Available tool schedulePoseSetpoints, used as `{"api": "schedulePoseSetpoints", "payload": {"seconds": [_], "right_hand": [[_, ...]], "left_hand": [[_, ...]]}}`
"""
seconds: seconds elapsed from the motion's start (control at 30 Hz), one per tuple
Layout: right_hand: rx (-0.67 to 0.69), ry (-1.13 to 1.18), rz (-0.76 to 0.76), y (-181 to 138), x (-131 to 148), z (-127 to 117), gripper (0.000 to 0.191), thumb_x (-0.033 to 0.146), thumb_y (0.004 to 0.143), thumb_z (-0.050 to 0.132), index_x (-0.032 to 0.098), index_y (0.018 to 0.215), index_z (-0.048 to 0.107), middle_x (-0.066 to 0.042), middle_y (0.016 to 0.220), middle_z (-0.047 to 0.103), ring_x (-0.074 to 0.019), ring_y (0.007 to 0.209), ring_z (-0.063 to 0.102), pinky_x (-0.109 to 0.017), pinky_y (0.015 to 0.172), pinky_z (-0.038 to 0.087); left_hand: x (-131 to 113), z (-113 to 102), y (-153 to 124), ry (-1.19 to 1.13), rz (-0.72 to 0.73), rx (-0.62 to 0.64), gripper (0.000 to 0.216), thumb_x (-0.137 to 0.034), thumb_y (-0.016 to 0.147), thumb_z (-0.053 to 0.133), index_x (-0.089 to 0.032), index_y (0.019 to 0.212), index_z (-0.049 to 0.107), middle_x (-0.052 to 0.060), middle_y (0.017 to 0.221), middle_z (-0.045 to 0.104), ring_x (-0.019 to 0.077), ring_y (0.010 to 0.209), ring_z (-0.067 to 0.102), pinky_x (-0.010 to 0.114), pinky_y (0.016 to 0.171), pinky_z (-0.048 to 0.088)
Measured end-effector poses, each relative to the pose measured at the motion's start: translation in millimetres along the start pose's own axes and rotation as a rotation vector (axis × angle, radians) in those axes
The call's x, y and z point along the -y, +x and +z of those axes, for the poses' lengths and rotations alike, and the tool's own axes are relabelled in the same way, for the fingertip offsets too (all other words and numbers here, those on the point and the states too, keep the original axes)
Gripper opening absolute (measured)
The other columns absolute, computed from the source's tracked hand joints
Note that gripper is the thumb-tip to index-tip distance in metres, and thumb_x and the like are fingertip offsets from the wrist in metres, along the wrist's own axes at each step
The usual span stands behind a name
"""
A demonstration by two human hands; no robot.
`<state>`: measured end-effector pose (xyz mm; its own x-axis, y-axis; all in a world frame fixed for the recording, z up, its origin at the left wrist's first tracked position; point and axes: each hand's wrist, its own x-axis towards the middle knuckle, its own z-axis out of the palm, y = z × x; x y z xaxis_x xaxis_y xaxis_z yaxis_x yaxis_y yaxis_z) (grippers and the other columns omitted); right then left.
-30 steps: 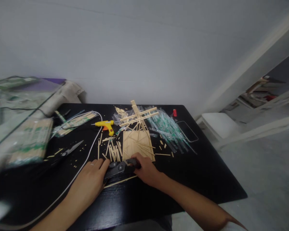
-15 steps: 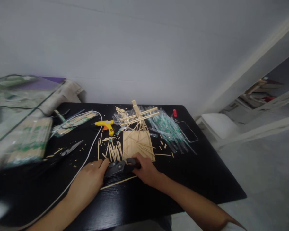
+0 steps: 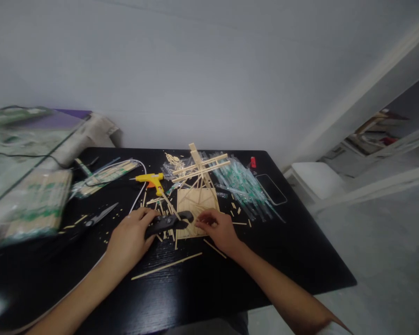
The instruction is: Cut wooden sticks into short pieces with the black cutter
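My left hand (image 3: pixel 132 232) is wrapped round a black hand cutter (image 3: pixel 165 224), whose hooked jaws point right over the near edge of a flat wooden panel (image 3: pixel 195 197). One thin wooden stick (image 3: pixel 172 206) slants down to the cutter's jaws. Over the panel's right part, my right hand (image 3: pixel 219 228) has its fingers curled together, just right of the jaws; whatever they pinch is too small to tell. Behind the panel stands a frame of crossed wooden sticks (image 3: pixel 200 170). Short cut sticks (image 3: pixel 165 232) lie partly under the cutter.
A yellow glue gun (image 3: pixel 150 178) lies left of the frame, with scissors (image 3: pixel 101 216) nearer me. Green-and-clear wrappers (image 3: pixel 242 186), a phone (image 3: pixel 271 189) and a red lighter-like object (image 3: pixel 253 162) lie right. Bagged chopsticks (image 3: pixel 38 202) are at left. A long stick (image 3: pixel 166 266) lies in front.
My right hand has come off the cutter and moved right. The cutter, in my left hand, has risen away from me over the panel's edge. Loose sticks on the panel have shifted.
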<state>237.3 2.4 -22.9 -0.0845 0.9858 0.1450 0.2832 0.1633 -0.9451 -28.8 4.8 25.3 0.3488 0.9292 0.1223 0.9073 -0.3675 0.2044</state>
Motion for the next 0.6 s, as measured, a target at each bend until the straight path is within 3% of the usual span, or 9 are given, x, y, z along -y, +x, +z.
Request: {"api": "schedulePoseSetpoints", "payload": {"seconds": [0.17, 0.33, 0.47, 0.6], "right_hand": [[0.012, -0.225, -0.056, 4, -7, -6, 0.013, 0.017, 0.083, 0.076, 0.019, 0.095, 0.071, -0.004, 0.093, 0.073, -0.0158, 0.074, 0.066, -0.028, 0.071, 0.052], [0.069, -0.334, -0.109, 4, -8, -5, 0.013, 0.006, 0.082, 0.074, 0.018, 0.082, 0.068, -0.002, 0.085, 0.066, -0.0147, 0.074, 0.064, -0.028, 0.076, 0.051], [0.099, -0.350, -0.138, 5, -10, -5, 0.012, 0.008, 0.085, 0.074, 0.018, 0.082, 0.068, -0.002, 0.086, 0.065, -0.0153, 0.076, 0.062, -0.028, 0.077, 0.050], [0.073, -0.384, -0.187, 3, -8, -4, 0.010, 0.012, 0.086, 0.074, 0.018, 0.082, 0.068, -0.005, 0.089, 0.068, -0.0200, 0.090, 0.061, -0.034, 0.088, 0.048]], "left_hand": [[-6, 7, 12, -0.182, 0.009, -0.001, 0.026, -0.033, 0.092, 0.057, -0.024, 0.113, 0.069, 0.007, 0.112, 0.074, 0.0271, 0.100, 0.071, 0.037, 0.085, 0.055], [-17, 9, 14, -0.345, -0.016, 0.043, 0.037, -0.057, 0.092, 0.057, -0.022, 0.097, 0.070, 0.004, 0.095, 0.077, 0.0229, 0.083, 0.072, 0.031, 0.074, 0.052], [-17, 5, 12, -0.432, 0.060, 0.141, 0.043, -0.055, 0.097, 0.045, -0.021, 0.078, 0.063, 0.001, 0.076, 0.071, 0.0200, 0.071, 0.068, 0.029, 0.066, 0.047], [-12, 4, 9, -0.468, 0.074, 0.171, 0.047, -0.054, 0.100, 0.039, -0.021, 0.076, 0.062, 0.002, 0.074, 0.070, 0.0200, 0.070, 0.067, 0.029, 0.067, 0.046]]}}
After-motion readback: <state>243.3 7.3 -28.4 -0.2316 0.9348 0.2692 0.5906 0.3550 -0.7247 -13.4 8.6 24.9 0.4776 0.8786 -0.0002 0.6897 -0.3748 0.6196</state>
